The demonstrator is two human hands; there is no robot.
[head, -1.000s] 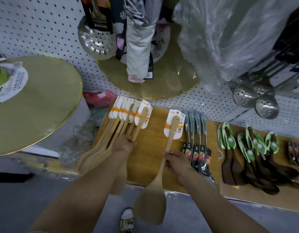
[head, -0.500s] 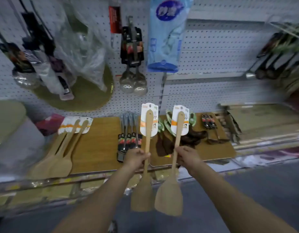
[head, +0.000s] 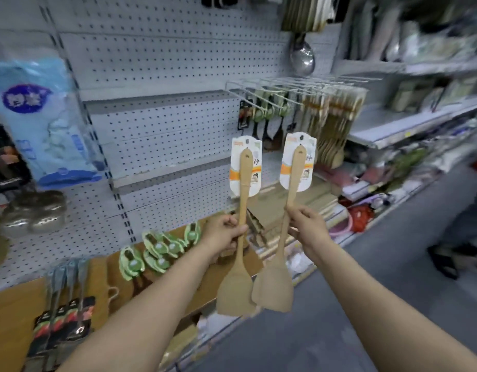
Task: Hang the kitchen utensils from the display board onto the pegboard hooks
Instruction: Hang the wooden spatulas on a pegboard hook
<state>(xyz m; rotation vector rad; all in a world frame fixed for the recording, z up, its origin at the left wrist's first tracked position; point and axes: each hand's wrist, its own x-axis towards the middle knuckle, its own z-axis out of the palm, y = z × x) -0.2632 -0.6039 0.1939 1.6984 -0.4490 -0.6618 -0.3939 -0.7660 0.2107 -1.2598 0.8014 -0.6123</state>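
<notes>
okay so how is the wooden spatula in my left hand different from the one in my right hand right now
The left hand's spatula stands nearly upright, while the right hand's spatula leans, its top tilted to the right. The left hand wraps the handle in a fist; the right hand grips its handle higher up. The right one's card reaches a little higher in the picture. Both are the same pale wood, blade down, each with a white and orange card at the top.
</notes>
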